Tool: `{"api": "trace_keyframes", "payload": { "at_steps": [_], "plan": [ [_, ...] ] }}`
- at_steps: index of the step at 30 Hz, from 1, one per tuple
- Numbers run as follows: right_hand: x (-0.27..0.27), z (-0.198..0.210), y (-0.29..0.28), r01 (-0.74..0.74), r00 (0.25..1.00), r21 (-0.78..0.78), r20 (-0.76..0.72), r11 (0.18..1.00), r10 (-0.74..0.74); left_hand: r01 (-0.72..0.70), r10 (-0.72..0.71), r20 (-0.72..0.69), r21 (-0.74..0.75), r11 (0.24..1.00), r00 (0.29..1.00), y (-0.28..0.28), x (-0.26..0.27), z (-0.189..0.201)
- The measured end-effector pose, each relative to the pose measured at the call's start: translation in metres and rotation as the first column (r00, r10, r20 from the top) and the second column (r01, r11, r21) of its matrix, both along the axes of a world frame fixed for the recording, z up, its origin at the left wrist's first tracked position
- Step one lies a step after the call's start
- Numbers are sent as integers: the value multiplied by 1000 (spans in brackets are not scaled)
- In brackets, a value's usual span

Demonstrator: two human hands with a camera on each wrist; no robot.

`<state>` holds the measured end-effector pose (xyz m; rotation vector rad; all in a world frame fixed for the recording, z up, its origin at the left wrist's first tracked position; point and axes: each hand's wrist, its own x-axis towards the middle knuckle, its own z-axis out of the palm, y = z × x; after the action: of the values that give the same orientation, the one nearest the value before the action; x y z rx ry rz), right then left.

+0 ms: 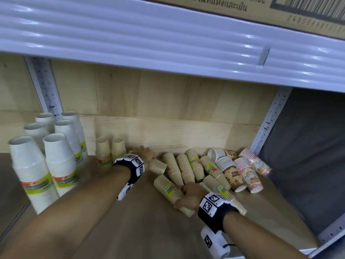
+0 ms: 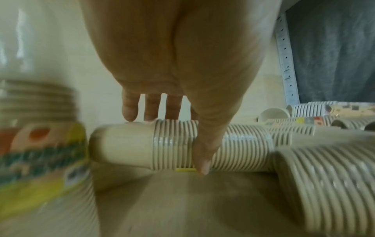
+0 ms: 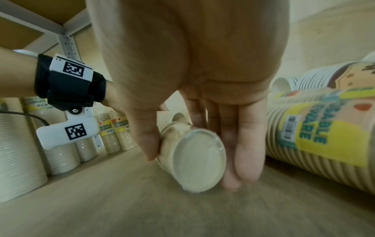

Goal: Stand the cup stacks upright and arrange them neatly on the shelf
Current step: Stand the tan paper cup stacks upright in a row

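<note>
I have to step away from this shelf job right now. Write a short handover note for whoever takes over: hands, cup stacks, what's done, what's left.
Left hand: thumb and fingers round a lying beige stack, at the left end of the pile.
Right hand: grips the base end of another lying beige stack, at the pile's front.
Done: six white stacks stand at the shelf's left, and two beige stacks stand beside them.
Left: the toppled pile of beige stacks at centre, plus brown-printed stacks and pink-printed stacks lying at the right. Stand each upright in rows next to the standing ones.
</note>
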<state>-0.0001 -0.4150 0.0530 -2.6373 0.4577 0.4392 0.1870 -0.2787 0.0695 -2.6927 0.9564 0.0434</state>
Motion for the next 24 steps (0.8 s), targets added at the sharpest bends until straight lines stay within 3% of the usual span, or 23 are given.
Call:
{"api": "trace_keyframes", "payload": {
  "at_steps": [2,7,12,15,20,24],
  "plan": [
    [2,3,-1,32,999,-9,-10,999,-32,6,-11,-73,-59,998,997,6,-2,16],
    [15,12,-3,83,996,-28,28,996,-82,55,-65,-87,-110,992,994,4,-13,45],
    [36,17,-13,41,992,-107,120,993,-28,47,-61,-101,-136,990,993,13,-23,69],
    [33,41,-5,27,989,-112,150,993,-10,52,-73,-119,-170,984,990,26,-23,77],
    [46,46,-2,69,964,-24,258,997,-60,-19,-3,-199,-107,994,980,41,-33,90],
    [46,67,17,-8,958,-21,286,1000,13,-12,15,-302,11,1000,953,40,-41,95]
  ]
}}
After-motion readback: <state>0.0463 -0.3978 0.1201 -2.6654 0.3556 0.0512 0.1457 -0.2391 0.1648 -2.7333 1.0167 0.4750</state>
